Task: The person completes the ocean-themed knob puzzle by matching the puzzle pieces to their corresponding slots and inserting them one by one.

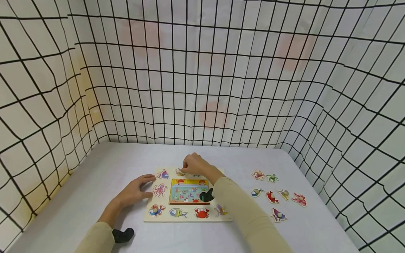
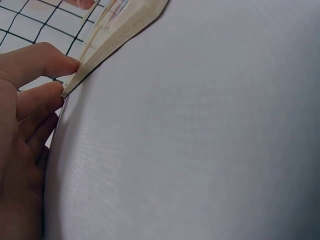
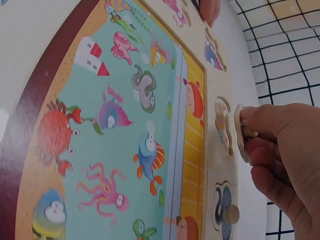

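Observation:
A wooden peg puzzle board (image 1: 186, 220) with sea-animal pictures lies on the white table. Above its far edge, my right hand (image 1: 197, 164) pinches a small puzzle piece (image 3: 240, 132) by its knob, with thumb and fingers curled around it. Beside that piece, in the right wrist view, is a cut-out recess (image 3: 222, 124) with a printed animal. A knobbed piece (image 3: 226, 212) sits in the neighbouring recess. My left hand (image 1: 134, 191) rests at the board's left edge, thumb and fingers spread, fingertips touching the side in the left wrist view.
Several loose pieces lie right of the board, among them a red crab (image 1: 272, 197), a green turtle (image 1: 272, 178) and a purple fish (image 1: 278, 215). A black wire grid (image 1: 199, 95) in front of white sheeting encloses the table's back and sides.

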### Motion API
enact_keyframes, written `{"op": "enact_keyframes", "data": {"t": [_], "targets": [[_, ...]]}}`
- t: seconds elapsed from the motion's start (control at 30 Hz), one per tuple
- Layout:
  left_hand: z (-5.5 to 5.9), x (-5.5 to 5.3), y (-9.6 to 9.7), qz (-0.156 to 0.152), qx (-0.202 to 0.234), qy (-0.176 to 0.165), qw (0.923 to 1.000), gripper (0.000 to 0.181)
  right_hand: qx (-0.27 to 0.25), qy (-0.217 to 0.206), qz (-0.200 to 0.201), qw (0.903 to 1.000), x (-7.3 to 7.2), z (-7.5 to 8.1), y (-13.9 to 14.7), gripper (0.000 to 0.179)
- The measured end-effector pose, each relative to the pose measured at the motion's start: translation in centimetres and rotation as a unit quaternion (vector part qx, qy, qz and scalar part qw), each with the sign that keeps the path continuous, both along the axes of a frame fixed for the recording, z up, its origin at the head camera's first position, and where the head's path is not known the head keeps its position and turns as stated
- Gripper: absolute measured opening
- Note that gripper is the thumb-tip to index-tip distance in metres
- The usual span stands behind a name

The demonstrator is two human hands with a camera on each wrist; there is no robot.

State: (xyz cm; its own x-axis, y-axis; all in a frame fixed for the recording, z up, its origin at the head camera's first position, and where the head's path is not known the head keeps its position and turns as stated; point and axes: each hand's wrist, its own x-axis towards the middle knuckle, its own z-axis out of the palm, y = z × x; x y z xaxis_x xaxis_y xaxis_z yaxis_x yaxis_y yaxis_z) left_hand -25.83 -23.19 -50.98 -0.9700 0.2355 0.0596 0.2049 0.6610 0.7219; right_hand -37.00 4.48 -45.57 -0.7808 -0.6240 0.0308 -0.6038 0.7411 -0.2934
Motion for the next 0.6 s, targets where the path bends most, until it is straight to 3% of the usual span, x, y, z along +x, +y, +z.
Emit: {"op": "enact_keyframes", "data": {"t": [0.17, 0.6], "targets": [[0.1, 0.1, -0.1, 0.002, -0.001, -0.002, 1.0, 0.068, 0.001, -0.016, -0.008, 0.9998, 0.3, -0.1, -0.8, 0.025], [0.0, 0.0, -0.1, -0.003, 0.007, 0.0, 1.0, 0.068, 0.013, -0.008, -0.016, 0.9998, 0.6, -0.5, -1.6, 0.026]]}}
